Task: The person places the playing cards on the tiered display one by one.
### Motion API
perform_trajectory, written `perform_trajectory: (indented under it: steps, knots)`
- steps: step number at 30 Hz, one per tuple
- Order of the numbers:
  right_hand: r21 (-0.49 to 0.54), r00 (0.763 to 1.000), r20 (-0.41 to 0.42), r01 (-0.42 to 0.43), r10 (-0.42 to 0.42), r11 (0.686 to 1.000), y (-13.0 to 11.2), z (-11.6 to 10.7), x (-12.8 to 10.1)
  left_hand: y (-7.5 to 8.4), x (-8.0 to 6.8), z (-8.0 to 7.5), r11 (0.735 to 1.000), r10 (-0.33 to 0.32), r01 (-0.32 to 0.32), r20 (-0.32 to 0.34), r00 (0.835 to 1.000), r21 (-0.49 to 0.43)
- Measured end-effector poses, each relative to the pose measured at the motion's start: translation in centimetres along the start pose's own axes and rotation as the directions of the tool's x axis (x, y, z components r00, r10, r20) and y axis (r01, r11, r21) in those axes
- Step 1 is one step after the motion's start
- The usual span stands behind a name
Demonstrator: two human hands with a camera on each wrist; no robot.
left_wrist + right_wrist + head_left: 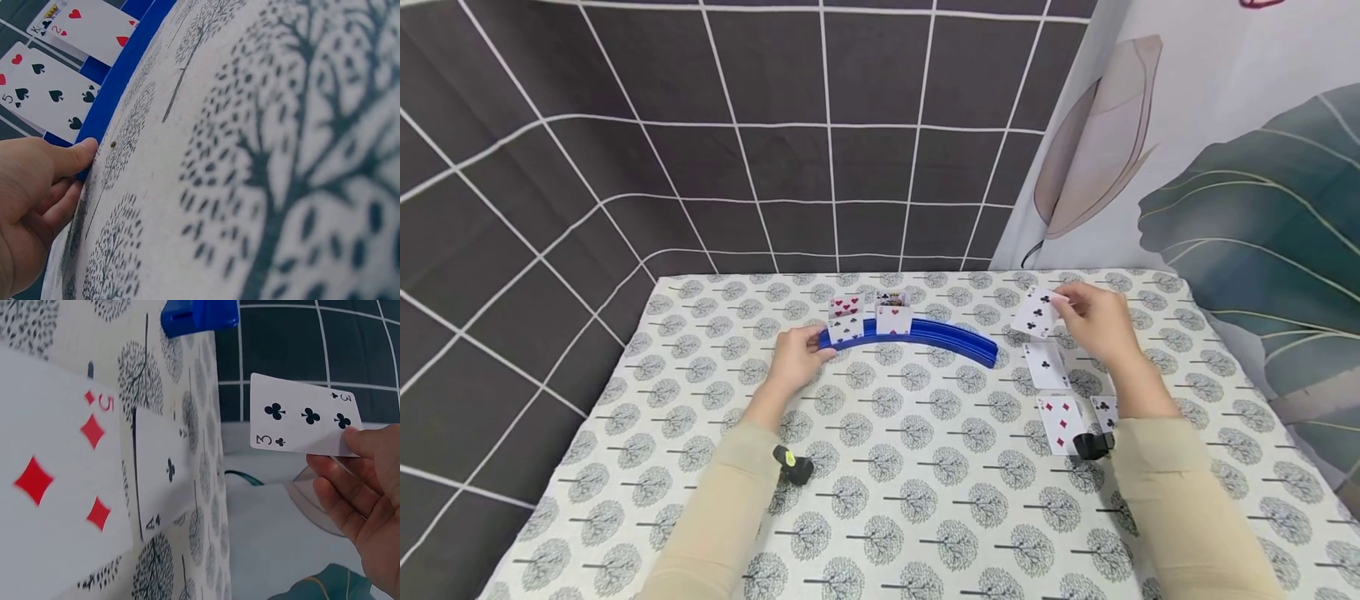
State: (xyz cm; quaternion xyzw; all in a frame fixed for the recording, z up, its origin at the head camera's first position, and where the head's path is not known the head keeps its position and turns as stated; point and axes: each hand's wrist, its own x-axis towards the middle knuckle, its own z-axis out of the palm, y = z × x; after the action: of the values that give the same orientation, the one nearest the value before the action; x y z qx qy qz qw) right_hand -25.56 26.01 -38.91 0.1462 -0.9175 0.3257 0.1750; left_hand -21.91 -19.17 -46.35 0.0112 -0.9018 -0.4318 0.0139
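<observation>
Blue plastic, the curved card rack (917, 335) sits mid-table with four cards already standing in it, and the left hand (796, 357) pinches its near left end to steady it. The right hand (1093, 321) pinches the three of clubs (1036, 315) in the air, off the rack's right end. Slotting seems the step in hand; the next move likely calls for carrying that card left and lowering its edge into a free groove.

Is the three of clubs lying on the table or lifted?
Lifted: the right hand pinches the three of clubs above the table.
</observation>
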Motion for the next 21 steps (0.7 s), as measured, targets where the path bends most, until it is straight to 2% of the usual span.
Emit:
perform_trajectory:
  steps: [12, 21]
  knots:
    - [0.016, 0.999, -0.006, 0.042, -0.042, 0.999, -1.5, 1.2, 0.7, 0.4, -0.2, -0.1, 0.999, -0.018, 0.018, 0.009, 1.0, -0.027]
    - [0.026, 0.999, 0.002, 0.041, -0.041, 0.999, -2.4, 1.9, 1.0, 0.3, 0.0, -0.1, 0.999, -0.025, 0.025, 0.01, 1.0, -0.029]
